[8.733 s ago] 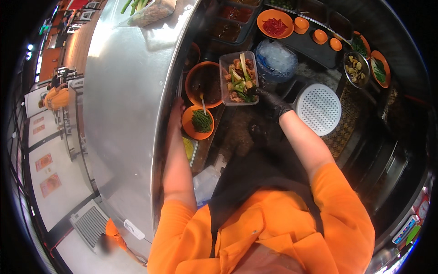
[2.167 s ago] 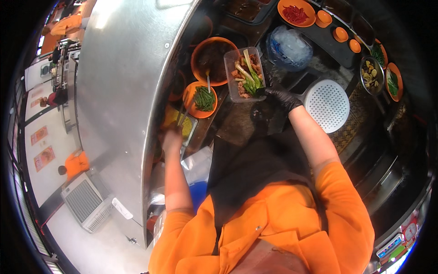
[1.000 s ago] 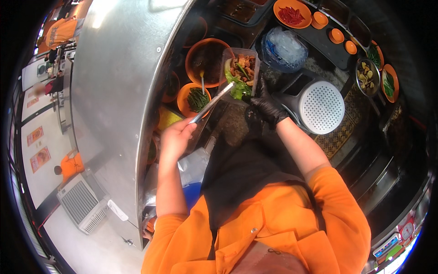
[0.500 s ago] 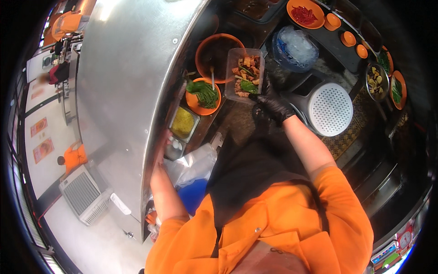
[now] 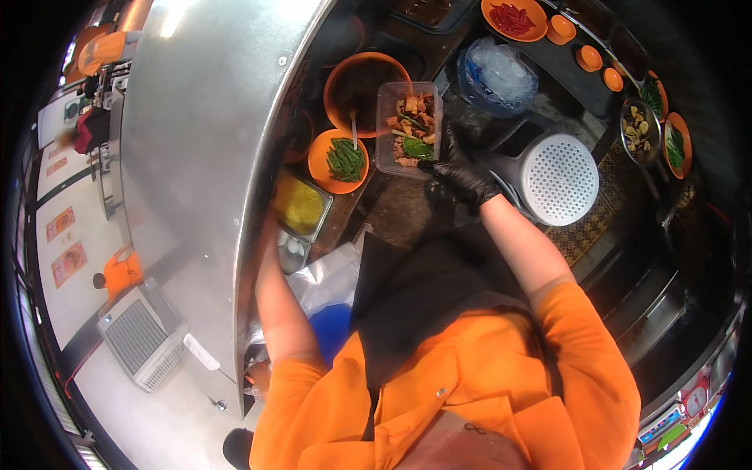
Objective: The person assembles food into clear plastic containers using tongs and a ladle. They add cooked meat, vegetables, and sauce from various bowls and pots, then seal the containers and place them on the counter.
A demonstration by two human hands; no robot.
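Observation:
My right hand (image 5: 464,174), in a black glove, grips the near right edge of a clear plastic container (image 5: 384,149). The container holds browned chunks, minced pieces and green leaves. From the lower left my left forearm (image 5: 280,301) reaches up beside the metal hood; my left hand is blurred and mostly hidden there, near a metal tray of yellow shreds (image 5: 299,205). Cut green vegetables (image 5: 345,160) lie on an orange plate (image 5: 319,174) left of the container. Behind that plate stands an orange bowl (image 5: 335,82) of dark contents, with a spoon handle (image 5: 354,133) leaning out.
A large metal hood (image 5: 211,117) borders my left side. Right of the container are a grey appliance with a perforated round top (image 5: 560,180) and a bag-lined tub (image 5: 497,78). Orange dishes, one with red peppers (image 5: 513,19), line the back. A ladle of yellowish slices (image 5: 641,133) rests at right.
My left forearm has shifted upward toward the yellow tray. The greens now lie more compactly on the orange plate. The view has shifted slightly, while my right hand keeps its grip on the container.

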